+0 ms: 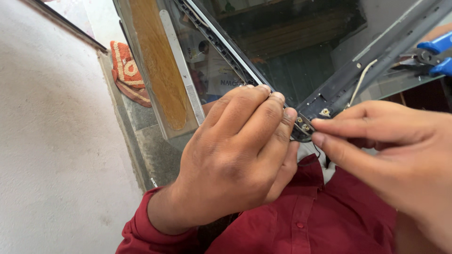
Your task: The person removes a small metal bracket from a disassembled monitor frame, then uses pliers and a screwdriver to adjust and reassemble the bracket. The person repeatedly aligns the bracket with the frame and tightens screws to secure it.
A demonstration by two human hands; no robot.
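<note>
Both hands meet at the corner of a dark frame (314,109), just in front of the red shirt (310,221). The left hand (235,155) curls over the frame's left rail, fingers closed on it. The right hand (391,150) comes in from the right, fingertips pinched narrow at the brass screws (302,124). The rails run up and away; blue pliers (435,51) lie far right.

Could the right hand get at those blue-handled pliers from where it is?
Probably yes. The pliers lie in the open on the glass top, up beyond the right hand, with nothing between them. That hand's fingertips are at the frame corner for now.
</note>
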